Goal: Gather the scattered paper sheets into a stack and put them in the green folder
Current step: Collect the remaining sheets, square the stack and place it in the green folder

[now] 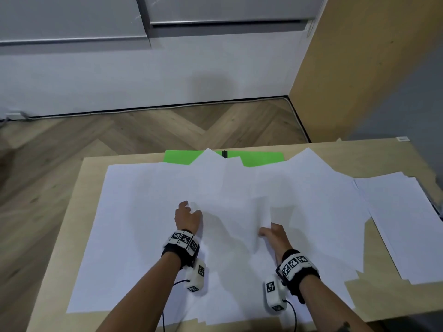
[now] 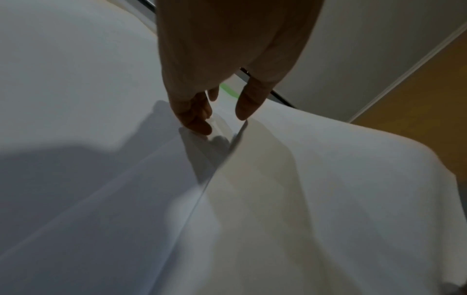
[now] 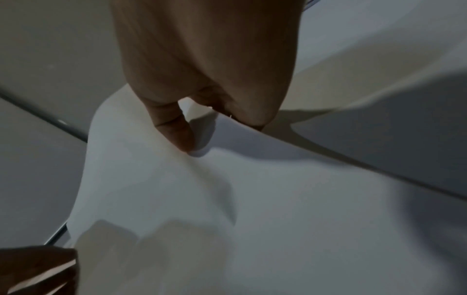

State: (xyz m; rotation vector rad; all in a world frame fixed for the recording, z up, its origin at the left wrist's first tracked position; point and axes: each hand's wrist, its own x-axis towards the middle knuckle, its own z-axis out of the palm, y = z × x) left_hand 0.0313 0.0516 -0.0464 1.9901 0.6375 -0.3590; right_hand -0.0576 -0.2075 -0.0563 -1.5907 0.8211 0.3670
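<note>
i see overlapping paper sheets (image 1: 148, 212) spread across most of the worktop (image 1: 93, 164). the folder (image 1: 261, 156) lies at the far edge, partly under the sheets. a separate pile of sheets (image 1: 402, 224) sits at the right. my left hand (image 1: 187, 218) and right hand (image 1: 275, 237) are among the middle sheets.

I find no readable text, brand or number in any view. The wrist bands (image 1: 183, 240) carry black-and-white square marker patterns only. A small white label (image 1: 402, 139) on the table's (image 1: 374, 149) far corner is too small to read.
</note>
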